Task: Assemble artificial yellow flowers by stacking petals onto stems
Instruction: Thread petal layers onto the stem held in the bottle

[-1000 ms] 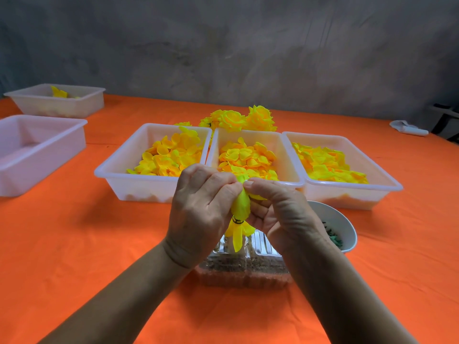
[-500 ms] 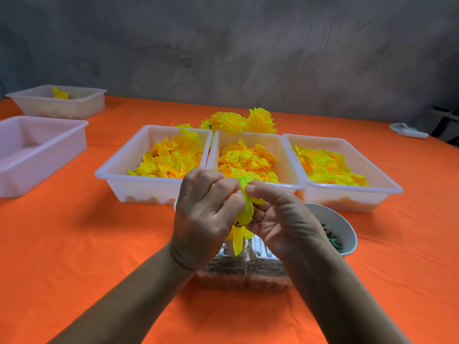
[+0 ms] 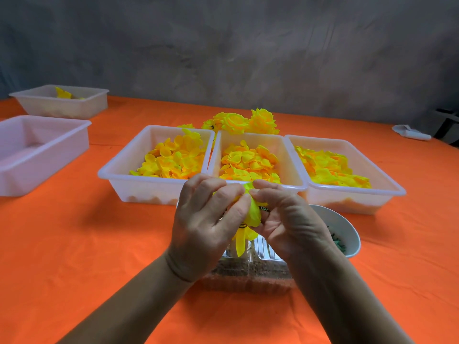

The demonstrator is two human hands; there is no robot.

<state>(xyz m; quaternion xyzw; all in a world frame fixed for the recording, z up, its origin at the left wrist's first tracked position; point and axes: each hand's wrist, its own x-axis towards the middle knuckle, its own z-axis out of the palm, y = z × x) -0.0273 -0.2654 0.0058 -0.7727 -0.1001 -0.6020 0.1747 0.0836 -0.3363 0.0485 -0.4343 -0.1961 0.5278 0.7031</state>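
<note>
Wall (image 3: 248, 45): grey, mottled and streaked, unadorned, spanning the whole rear of the view; darker toward the upper left corner. Table (image 3: 62, 244): broad surface covered edge to edge in an orange cloth with fine creases, its far edge meeting the wall. Dark furniture piece (image 3: 448, 125): partly visible at the far right edge beyond the table; kind cannot be told. Light: soft, even, casting faint shadows on the cloth.
</note>
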